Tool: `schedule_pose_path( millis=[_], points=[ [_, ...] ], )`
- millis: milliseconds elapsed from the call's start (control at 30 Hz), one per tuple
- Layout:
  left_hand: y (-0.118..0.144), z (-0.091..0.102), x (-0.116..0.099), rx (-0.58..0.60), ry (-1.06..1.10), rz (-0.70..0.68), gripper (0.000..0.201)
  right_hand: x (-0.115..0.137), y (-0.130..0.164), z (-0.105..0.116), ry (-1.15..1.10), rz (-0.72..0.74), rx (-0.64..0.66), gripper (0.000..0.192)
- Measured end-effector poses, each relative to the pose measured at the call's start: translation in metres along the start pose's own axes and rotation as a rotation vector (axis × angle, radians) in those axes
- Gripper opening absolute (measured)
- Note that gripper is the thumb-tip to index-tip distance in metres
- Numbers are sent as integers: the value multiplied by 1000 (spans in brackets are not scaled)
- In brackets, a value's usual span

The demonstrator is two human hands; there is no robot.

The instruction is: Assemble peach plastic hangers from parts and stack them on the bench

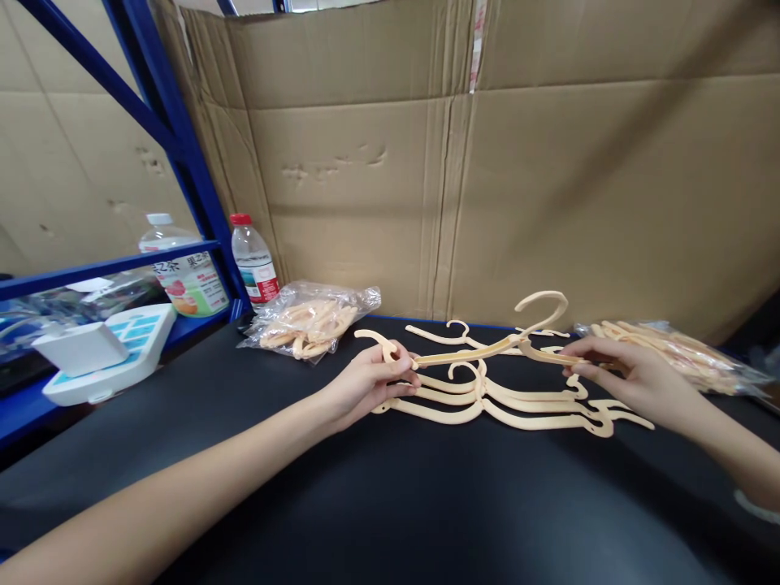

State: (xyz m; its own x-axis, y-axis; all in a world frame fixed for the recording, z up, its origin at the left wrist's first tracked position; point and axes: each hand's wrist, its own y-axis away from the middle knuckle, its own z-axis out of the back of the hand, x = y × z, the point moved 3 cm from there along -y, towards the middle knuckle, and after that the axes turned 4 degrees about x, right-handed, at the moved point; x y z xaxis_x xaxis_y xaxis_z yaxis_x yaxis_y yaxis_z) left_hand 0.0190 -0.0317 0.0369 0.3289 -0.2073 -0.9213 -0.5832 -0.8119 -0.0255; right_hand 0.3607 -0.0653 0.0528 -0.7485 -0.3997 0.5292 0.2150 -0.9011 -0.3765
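Between my two hands a cream plastic clothes hanger (469,354) is held up over the table, its hook pointing upward. My left hand (369,382) pinches its left end, where a curved end piece sticks out past my fingers. At the other end, my right hand (634,374) grips the right arm of the hanger between thumb and fingers. Beneath it, several matching hangers (536,422) lie overlapping on the black table, partly hidden by the raised one. More hanger parts (434,335) lie just behind it.
A clear bag of cream pieces (310,325) lies back left, another bag (676,349) at the right. A red-capped water bottle (253,264) stands by the blue rack (176,146). A larger bottle (188,276) and a white-and-blue device (137,333) are left. Cardboard (341,187) walls the back.
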Motion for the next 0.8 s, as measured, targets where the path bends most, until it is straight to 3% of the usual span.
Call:
schedule_pose_path(
  millis=[367,800],
  points=[
    [1,-1,0,-25,57,23,7,6,-1,0,69,51,0,33],
    [1,-3,-1,-10,80,2,10,5,-1,-1,55,-8,36,34]
  ],
)
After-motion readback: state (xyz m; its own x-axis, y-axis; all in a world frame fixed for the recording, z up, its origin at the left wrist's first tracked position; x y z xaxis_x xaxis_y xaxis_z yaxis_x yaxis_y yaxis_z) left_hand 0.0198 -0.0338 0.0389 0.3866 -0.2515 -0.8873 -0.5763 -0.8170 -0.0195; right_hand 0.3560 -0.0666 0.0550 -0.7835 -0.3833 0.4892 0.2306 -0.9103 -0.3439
